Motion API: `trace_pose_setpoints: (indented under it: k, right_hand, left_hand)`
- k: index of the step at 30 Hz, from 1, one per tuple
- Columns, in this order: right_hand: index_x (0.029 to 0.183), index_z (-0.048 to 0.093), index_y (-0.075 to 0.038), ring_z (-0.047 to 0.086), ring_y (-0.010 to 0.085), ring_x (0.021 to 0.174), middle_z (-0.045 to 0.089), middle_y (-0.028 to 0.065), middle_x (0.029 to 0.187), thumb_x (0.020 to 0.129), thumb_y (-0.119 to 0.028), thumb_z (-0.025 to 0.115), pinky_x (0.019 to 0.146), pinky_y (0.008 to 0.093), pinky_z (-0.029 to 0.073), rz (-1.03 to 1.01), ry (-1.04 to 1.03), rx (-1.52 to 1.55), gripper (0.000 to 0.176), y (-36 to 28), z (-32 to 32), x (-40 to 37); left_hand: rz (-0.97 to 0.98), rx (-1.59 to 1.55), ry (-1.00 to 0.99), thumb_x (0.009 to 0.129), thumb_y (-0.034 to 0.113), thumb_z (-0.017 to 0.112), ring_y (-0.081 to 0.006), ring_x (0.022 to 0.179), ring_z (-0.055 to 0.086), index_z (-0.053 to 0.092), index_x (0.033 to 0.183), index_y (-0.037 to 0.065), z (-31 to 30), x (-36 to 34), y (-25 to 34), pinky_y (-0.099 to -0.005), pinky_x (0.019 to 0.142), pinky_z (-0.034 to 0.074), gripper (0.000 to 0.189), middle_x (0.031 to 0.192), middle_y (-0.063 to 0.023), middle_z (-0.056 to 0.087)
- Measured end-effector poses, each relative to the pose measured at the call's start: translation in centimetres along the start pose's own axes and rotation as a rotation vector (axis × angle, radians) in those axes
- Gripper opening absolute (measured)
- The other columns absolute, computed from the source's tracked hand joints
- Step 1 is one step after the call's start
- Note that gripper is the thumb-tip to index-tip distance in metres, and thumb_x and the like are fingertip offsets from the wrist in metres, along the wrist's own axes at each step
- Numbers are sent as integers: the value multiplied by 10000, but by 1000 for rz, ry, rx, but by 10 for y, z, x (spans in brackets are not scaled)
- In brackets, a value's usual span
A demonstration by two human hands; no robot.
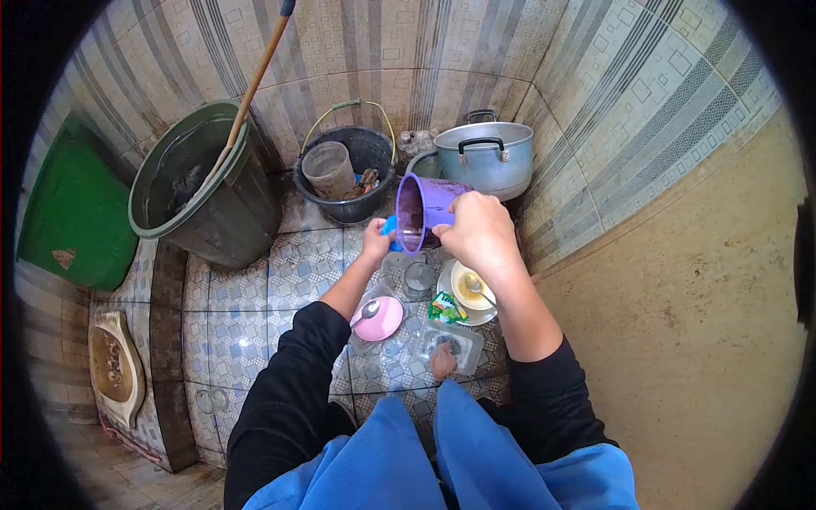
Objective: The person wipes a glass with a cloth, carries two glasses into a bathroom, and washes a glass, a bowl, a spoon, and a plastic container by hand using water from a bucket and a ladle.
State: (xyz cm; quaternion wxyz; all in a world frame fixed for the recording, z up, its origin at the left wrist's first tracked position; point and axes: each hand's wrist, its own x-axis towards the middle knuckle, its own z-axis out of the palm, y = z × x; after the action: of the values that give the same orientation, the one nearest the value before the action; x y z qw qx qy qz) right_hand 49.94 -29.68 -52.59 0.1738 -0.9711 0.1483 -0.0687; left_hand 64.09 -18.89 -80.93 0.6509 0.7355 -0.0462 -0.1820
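Observation:
My right hand (486, 231) grips a purple plastic cup (440, 197) by its side, tilted with its mouth toward the left. At that mouth, the fingers of my left hand (376, 241) are closed on a small bright blue object (390, 228) whose kind I cannot make out. On the floor below lie a pink plate (389, 321) with a spoon (368, 311) and a clear glass (418, 279). A cream bowl (463, 279) holding a spoon stands under my right forearm. Beside it are a green wrapper (445, 308) and a clear plastic container (463, 355).
A black bucket (350, 210) with a grey tub (326, 168) inside and an aluminium pot (501, 174) stand by the back wall. At left are a large dark green bin (229, 229) with a wooden stick (246, 102), a green panel (81, 204) and a squat toilet (134, 374).

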Motion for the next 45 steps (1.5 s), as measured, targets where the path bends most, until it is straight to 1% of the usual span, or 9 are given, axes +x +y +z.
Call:
trace_pose_setpoints:
  k: [2, 6, 18, 20, 25, 28, 36, 40, 45]
  right_hand:
    - [781, 617, 17, 587, 310, 708, 588, 197, 707, 600, -178, 663, 679, 359, 460, -8, -45, 5, 270, -8, -1, -3]
    - [804, 615, 20, 575, 331, 737, 580, 216, 736, 600, -182, 666, 701, 371, 451, -38, -128, 28, 292, -23, -5, -11]
    - [818, 607, 39, 575, 328, 751, 580, 221, 766, 604, -177, 663, 714, 364, 449, -90, -163, 83, 308, -37, 16, -13]
    - [818, 609, 34, 575, 328, 750, 581, 219, 765, 604, -177, 663, 712, 365, 450, -91, -142, 82, 305, -36, 18, -11]
    - [813, 612, 29, 577, 326, 750, 582, 215, 766, 599, -178, 665, 705, 366, 453, -7, -106, 47, 302, -38, 15, -5]
    - [806, 613, 34, 577, 325, 753, 583, 215, 769, 600, -182, 663, 704, 363, 454, 39, -55, 68, 302, -35, 9, -2]
    - [830, 581, 79, 613, 256, 615, 589, 205, 656, 635, -166, 642, 585, 333, 478, 18, -190, 416, 319, -15, 5, 12]
    - [838, 594, 37, 586, 97, 533, 605, 79, 654, 701, -93, 602, 469, 204, 441, 20, -377, 701, 190, -18, 1, 12]
    - [919, 555, 20, 561, 67, 561, 607, 65, 766, 751, -168, 581, 467, 150, 407, -63, -566, 879, 254, -36, 12, 15]
  left_hand:
    - [274, 425, 29, 647, 75, 567, -173, 663, 555, 556, 761, 66, -2, -5, 9, -309, 599, 435, 115, 669, -70, 552]
    - [747, 370, 164, 656, 259, 587, -326, 695, 557, 593, 836, 87, 1, -13, 28, -384, 652, 432, 249, 705, -152, 578]
    - [160, -68, 87, 687, 372, 540, -347, 749, 563, 585, 885, 82, -38, 52, -81, -420, 675, 426, 354, 766, -169, 593]
    - [-10, 732, 124, 730, 403, 485, -356, 796, 556, 569, 862, 62, -39, -1, 2, -440, 688, 415, 375, 833, -183, 588]
    - [23, 695, 159, 775, 327, 481, -355, 807, 541, 516, 783, 49, -42, -21, 33, -438, 690, 408, 280, 836, -192, 571]
    - [341, 573, -12, 674, 117, 609, -307, 816, 517, 521, 761, 64, -49, -25, 38, -371, 725, 404, 134, 841, -107, 537]
    - [857, 1054, -219, 580, 90, 649, -208, 827, 512, 555, 673, 105, -108, -82, 79, -382, 953, 283, 133, 749, -37, 503]
    - [880, 1008, 52, 587, 91, 637, -245, 790, 507, 558, 693, 108, -168, -127, 58, -391, 802, 393, 133, 711, -65, 493]
    - [503, 1006, 498, 570, 61, 645, -243, 745, 485, 625, 760, 144, -264, -240, 1, -358, 779, 354, 208, 702, -55, 485]
